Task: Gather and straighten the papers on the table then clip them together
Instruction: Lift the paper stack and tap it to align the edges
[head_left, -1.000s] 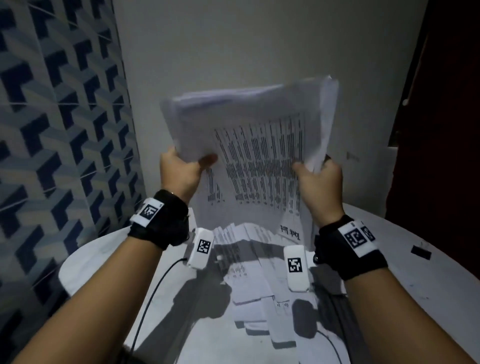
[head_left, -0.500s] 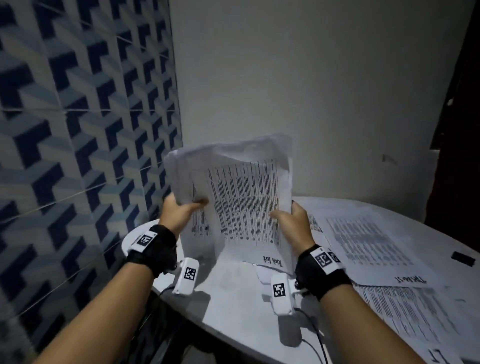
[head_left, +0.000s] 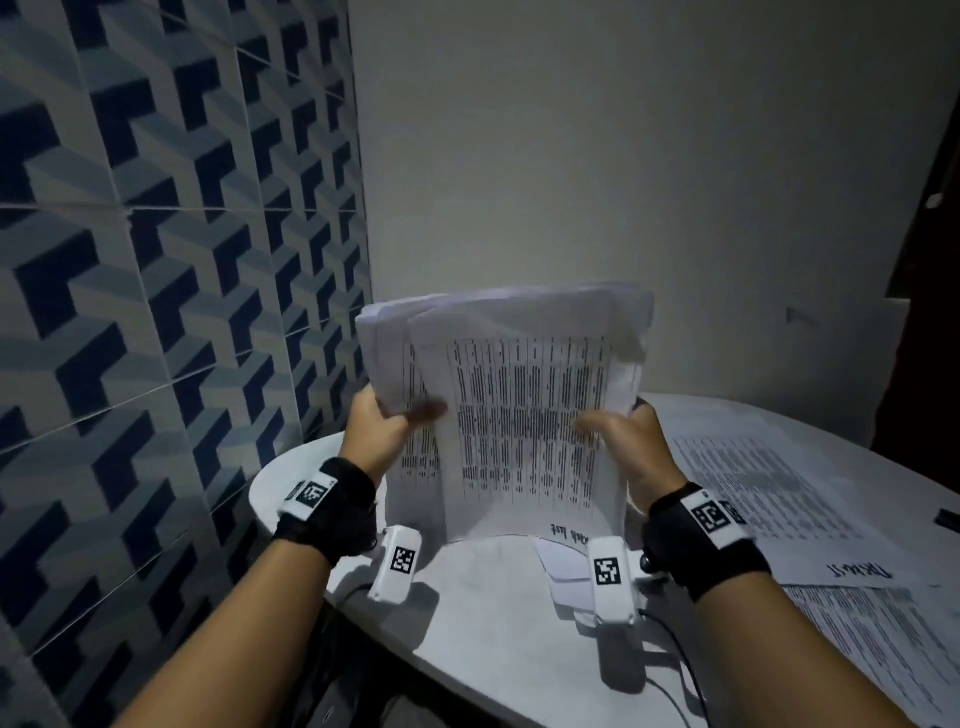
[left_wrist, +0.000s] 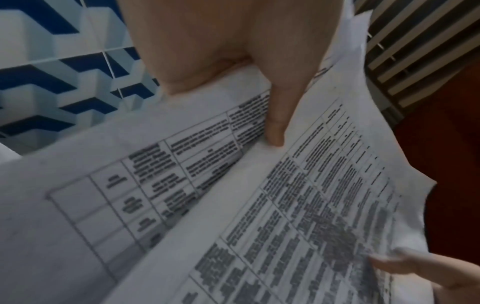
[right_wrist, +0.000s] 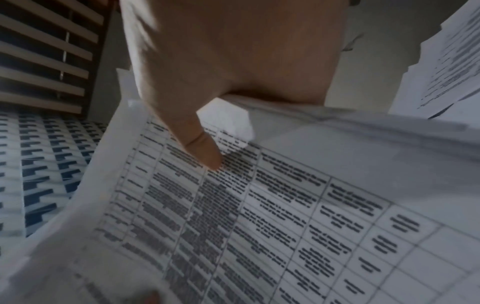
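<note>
A stack of printed papers (head_left: 519, 405) stands upright, its lower edge down at the white round table (head_left: 483, 608). My left hand (head_left: 387, 423) grips the stack's left side, thumb across the front sheet. On the other side my right hand (head_left: 621, 436) holds it the same way. In the left wrist view the thumb (left_wrist: 278, 119) presses between two fanned sheets of the papers (left_wrist: 298, 205). In the right wrist view the thumb (right_wrist: 205, 150) lies on the printed table of the papers (right_wrist: 272, 216). The sheets' top edges are uneven. A black clip (head_left: 946, 518) lies at the table's far right edge.
More loose printed sheets (head_left: 753, 483) are spread over the table's right half, and a small sheet (head_left: 563, 566) lies under my right wrist. A blue patterned tiled wall (head_left: 156, 312) stands close on the left and a plain wall behind. Cables hang off the table's front edge.
The stack has come down from mid-air to the table top, still gripped on both sides. In the last half second the hands and papers barely moved.
</note>
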